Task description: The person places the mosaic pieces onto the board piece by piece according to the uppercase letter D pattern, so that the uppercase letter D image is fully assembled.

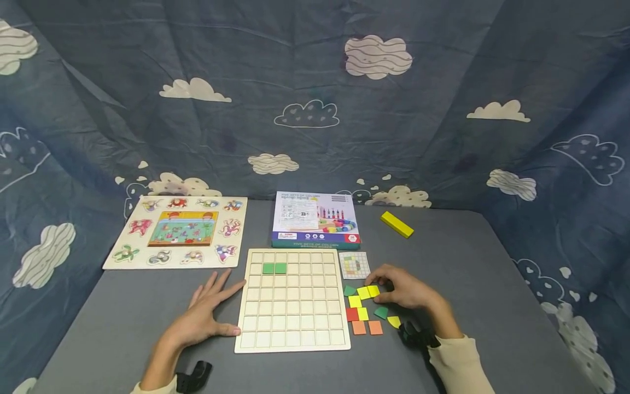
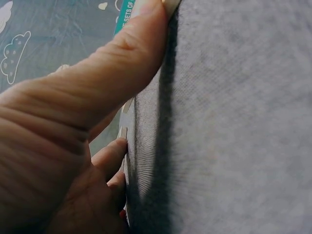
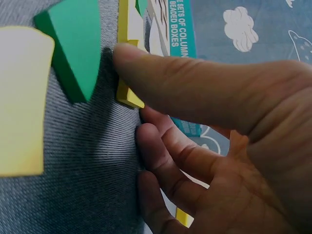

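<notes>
A light wooden grid board [image 1: 295, 306] lies flat in the middle, with two green square tiles [image 1: 274, 268] side by side in its upper left. My left hand [image 1: 199, 317] spreads its fingers along the board's left edge; the thumb is at the lower part of that edge. To the right of the board, my right hand [image 1: 406, 287] pinches a yellow square tile [image 1: 373, 290] between thumb and index finger, down at table level. Another yellow tile [image 1: 363, 293] sits right against it. In the right wrist view the thumb [image 3: 131, 56] presses on the yellow tile's near edge.
Loose tiles lie around the right hand: a red tile [image 1: 351, 314], orange squares [image 1: 359, 328] and green pieces [image 1: 381, 312]. A pattern card [image 1: 361, 274] is beside the board. Behind stand a picture puzzle board [image 1: 197, 258], a purple box [image 1: 295, 219] and a yellow block [image 1: 397, 224].
</notes>
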Motion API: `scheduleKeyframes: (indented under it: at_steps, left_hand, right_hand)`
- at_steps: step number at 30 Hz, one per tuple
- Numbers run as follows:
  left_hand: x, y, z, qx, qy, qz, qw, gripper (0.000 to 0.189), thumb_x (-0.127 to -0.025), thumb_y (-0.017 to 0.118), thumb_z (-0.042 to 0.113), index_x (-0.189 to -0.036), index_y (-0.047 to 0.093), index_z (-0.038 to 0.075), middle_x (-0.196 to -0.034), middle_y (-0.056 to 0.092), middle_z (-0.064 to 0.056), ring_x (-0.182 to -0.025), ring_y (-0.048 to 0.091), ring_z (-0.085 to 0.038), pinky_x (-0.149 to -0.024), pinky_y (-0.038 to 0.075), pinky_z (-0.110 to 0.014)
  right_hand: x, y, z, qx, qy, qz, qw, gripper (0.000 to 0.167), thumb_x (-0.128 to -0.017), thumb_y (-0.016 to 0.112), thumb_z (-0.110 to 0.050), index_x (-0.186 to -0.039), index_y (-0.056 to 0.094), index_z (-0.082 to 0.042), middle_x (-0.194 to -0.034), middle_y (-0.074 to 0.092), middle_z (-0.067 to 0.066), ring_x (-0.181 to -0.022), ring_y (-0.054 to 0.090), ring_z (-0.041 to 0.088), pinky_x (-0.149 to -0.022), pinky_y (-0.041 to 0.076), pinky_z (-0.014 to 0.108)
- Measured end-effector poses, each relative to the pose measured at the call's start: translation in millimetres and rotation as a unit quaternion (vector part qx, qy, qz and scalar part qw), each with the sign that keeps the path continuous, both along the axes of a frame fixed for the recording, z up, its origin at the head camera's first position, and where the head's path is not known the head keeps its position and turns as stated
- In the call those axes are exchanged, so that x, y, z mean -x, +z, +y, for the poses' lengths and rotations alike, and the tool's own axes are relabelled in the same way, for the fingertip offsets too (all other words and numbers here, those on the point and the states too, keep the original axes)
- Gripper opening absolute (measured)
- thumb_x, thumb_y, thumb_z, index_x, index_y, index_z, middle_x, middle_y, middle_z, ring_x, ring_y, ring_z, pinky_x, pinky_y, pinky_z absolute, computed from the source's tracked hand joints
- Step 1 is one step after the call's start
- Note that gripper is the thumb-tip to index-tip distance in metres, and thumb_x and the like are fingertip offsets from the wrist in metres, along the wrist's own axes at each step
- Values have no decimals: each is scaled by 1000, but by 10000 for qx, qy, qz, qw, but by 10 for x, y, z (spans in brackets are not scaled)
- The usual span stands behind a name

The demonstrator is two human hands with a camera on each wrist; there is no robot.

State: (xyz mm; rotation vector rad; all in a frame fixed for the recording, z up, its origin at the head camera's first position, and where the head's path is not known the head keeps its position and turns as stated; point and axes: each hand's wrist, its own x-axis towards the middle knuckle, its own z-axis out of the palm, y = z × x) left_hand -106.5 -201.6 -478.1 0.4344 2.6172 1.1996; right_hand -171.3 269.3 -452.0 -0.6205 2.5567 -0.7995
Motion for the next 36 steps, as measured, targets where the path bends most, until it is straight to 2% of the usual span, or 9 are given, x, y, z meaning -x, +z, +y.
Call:
scheduleKeyframes:
  at_steps: [16, 26, 36]
  left_hand:
    - [-5, 13, 14, -47, 19, -126, 9999, 104, -61, 91, 36, -152, 46, 16, -166, 12, -25, -151, -9, -52, -113, -9, -71]
    - [-3, 0, 9, -96, 0, -35, 9999, 103, -62, 91, 36, -152, 46, 16, -165, 13, -26, -150, -8, -53, -113, -8, -72]
    - [7, -16, 8, -108, 21, -173, 9998, 102, -63, 91, 36, -152, 45, 17, -166, 11, -24, -151, -10, -51, -114, -10, -71]
  right_hand:
    - [-4, -17, -26, -101, -150, -52, 9998, 30, -81, 82, -11, -107, 67, -12, -102, 56, 1, -95, 52, 20, -85, 47, 37]
    - [-8, -12, -43, -203, -249, -130, 9994, 29, -83, 81, -11, -107, 66, -12, -103, 55, 2, -95, 51, 20, -86, 47, 39]
    - [5, -2, -36, -204, -238, -110, 9994, 27, -84, 80, -13, -106, 65, -12, -101, 58, 0, -94, 54, 19, -86, 49, 40]
